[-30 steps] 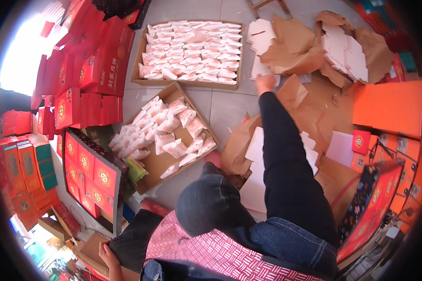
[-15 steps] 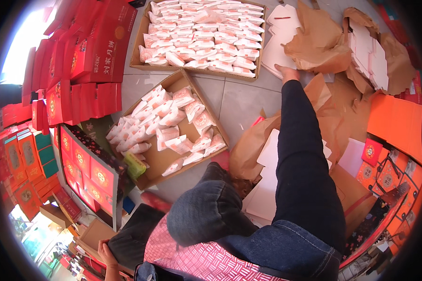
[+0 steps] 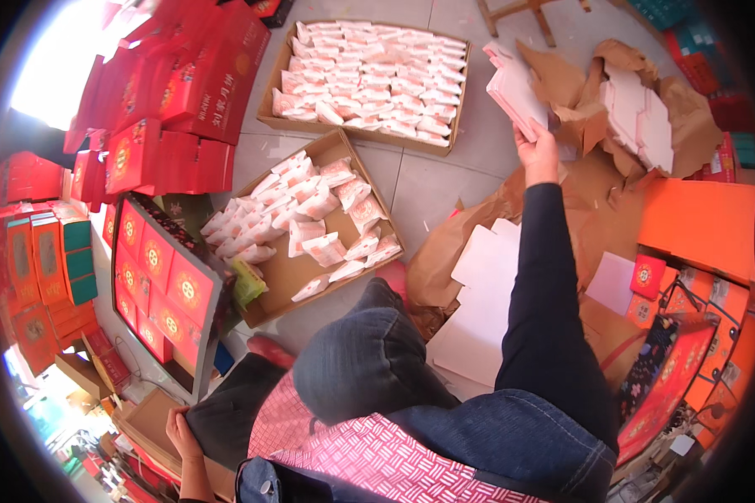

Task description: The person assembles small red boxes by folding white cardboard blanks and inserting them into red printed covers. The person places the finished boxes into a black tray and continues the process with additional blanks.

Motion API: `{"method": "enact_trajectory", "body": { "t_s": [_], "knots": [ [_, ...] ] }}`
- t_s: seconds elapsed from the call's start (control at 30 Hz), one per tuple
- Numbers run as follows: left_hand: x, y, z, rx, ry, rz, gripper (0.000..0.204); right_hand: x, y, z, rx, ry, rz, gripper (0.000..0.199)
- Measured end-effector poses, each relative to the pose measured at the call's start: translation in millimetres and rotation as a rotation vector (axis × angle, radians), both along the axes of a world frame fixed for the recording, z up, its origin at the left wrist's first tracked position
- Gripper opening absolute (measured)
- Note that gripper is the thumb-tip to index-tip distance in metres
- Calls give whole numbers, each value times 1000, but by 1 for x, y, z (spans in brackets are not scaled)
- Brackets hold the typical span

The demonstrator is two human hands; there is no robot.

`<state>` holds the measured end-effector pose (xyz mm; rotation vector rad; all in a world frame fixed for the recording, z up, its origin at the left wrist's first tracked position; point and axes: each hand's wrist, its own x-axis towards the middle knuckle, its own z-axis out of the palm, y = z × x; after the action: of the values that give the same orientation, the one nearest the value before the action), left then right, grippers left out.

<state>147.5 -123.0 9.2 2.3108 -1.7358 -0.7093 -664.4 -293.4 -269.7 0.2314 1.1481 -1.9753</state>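
Observation:
My right hand [image 3: 538,152] is closed on the near end of a stack of flat white cardboard sheets [image 3: 512,90], tilted up off the floor. More white cardboard sheets [image 3: 486,293] lie on brown wrapping paper [image 3: 445,247], partly behind my right arm. At the lower left, my left hand [image 3: 182,434] rests open against the dark trouser leg, its fingers partly showing. Between my knees and the far floor stands a shallow carton [image 3: 331,222] partly filled with white wrapped packets [image 3: 298,197] and a green packet [image 3: 248,283]. Behind it, another carton [image 3: 270,109] holds rows of similar packets [image 3: 377,75].
Red gift boxes [image 3: 214,84] are piled at the left, near an opened display box [image 3: 155,289]. To the right lie torn brown paper with white sheets [image 3: 637,117], an orange box [image 3: 700,222] and orange bags [image 3: 713,335]. Wooden stool legs [image 3: 545,25] stand at the far edge.
My right hand has lifted the stack of white cardboard sheets from the floor and drawn it slightly nearer. The view has shifted a little; my left hand stays by the trouser leg.

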Motion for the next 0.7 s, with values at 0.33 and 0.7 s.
{"method": "enact_trajectory", "body": {
  "t_s": [0.33, 0.7],
  "knots": [
    [-123, -33, -10, -616, 326, -170, 20, 242, 124, 255, -167, 185, 415, 34],
    [-100, 2, -1, -305, 2267, 179, 91, 295, 225, 342, -276, 528, 1359, 63]
  ]
}}
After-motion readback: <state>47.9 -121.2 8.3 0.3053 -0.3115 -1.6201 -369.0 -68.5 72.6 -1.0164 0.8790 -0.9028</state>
